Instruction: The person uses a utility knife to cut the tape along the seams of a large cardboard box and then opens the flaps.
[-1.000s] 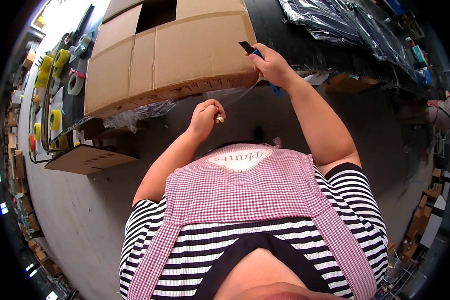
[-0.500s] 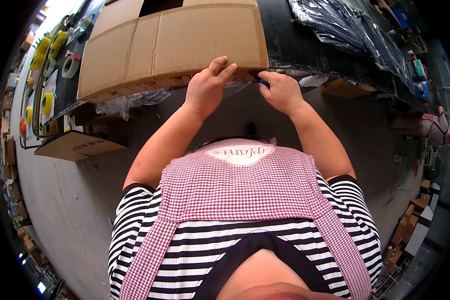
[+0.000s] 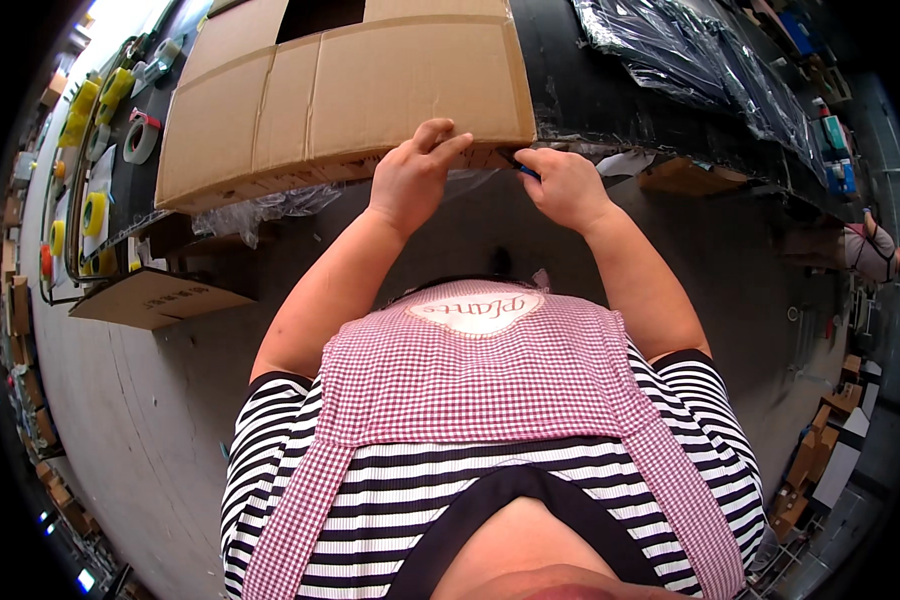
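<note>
A large brown cardboard box lies on the black work table, its near side hanging close to the front edge. My left hand grips that near edge, two bent fingers over the top and the others out of sight against the side. At the box's near right corner, my right hand is closed around a slim blue and black marker. Only a short piece of it shows between the fingers. Its tip is at the box's near side, where dark marks run along the cardboard.
Tape rolls stand at the table's left end. Dark goods in clear plastic lie at the right. Loose clear film hangs below the box. A cardboard flap juts out at lower left. Another person is at far right.
My right hand has shifted slightly downward, and less of the marker shows now. My left hand keeps its hold, a touch lower. The box has barely moved.
</note>
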The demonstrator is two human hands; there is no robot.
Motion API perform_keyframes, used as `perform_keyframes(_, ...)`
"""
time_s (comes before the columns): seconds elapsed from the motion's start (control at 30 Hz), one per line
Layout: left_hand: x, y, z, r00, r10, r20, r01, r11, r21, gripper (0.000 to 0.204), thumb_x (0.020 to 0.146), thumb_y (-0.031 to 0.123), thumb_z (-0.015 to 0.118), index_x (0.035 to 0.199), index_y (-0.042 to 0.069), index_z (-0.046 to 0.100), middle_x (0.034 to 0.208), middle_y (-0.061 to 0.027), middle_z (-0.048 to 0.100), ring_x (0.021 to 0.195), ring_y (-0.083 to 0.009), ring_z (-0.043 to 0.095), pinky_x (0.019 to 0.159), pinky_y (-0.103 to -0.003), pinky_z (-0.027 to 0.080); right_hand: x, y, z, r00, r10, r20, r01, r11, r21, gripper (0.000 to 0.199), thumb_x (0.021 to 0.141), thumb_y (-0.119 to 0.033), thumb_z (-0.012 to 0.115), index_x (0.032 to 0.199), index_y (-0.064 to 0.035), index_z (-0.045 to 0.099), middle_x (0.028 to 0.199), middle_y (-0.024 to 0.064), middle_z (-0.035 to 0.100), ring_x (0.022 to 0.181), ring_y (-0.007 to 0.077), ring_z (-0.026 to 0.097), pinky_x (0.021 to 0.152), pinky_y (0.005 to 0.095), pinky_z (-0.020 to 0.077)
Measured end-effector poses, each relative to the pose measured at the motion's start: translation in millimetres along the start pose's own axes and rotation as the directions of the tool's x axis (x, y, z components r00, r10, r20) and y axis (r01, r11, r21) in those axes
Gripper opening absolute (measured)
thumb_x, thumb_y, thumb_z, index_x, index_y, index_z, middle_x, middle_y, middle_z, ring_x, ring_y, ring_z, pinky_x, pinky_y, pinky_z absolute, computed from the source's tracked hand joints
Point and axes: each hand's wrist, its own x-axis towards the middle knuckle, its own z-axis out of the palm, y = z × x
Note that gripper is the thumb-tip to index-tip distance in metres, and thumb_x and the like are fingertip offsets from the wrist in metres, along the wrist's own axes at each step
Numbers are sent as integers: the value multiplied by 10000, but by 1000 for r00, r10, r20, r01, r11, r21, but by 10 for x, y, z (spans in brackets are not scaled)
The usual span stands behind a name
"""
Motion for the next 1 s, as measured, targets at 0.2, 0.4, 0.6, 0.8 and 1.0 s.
perform_keyframes(0.2, -89, -1, -115, 998, -41, -53, 36, 996, -85, 320, 882, 18, 670, 1156, 173, 725, 1248, -56, 634, 949, -255, 704, 761, -360, 590, 44, 373, -141, 961, 260, 97, -245, 630, 737, 299, 974, -261, 667, 1189, -63, 600, 798, 22, 654, 676, 147, 602, 672, 315, 518)
perform_keyframes(0.4, -447, -237, -451, 940, -76, -333, 60, 997, -57, 489, 858, -50, 664, 1298, 163, 657, 1370, -142, 563, 1005, -321, 680, 754, -395, 592, 659, 626, -24, 939, 204, -276, 0, 804, 595, 556, 852, -350, 803, 1252, -14, 611, 1182, 146, 634, 1092, 257, 600, 945, 335, 481)
perform_keyframes(0.6, -619, -774, -535, 982, -160, -100, 176, 967, 183, 619, 813, -151, 482, 1342, 134, 632, 1495, -170, 474, 1331, -355, 523, 1047, -402, 491, 321, 141, 415, 883, 192, -427, 37, 881, 472, 450, 887, -318, 700, 1238, -40, 643, 1080, 167, 682, 983, 369, 663, 871, 423, 547)
perform_keyframes(0.8, -768, -1649, -1132, 997, -55, 57, 62, 988, -139, 541, 834, -138, 389, 1251, 64, 669, 1442, -198, 534, 1341, -356, 525, 1110, -414, 446, -404, -840, 185, 997, 3, 82, -39, 896, 442, 494, 881, -329, 703, 1312, -98, 632, 1114, 158, 710, 943, 323, 711, 830, 417, 576)
perform_keyframes(1.0, -362, -2156, -1889, 915, -348, 205, 246, 883, 399, 565, 856, -81, 438, 1296, 180, 678, 1476, -162, 521, 1295, -319, 564, 998, -392, 513, -67, -346, 125, 991, -88, -98, 128, 465, 876, 242, 861, -191, 758, 1001, -16, 666, 884, 108, 720, 797, 181, 687, 733, 315, 544)
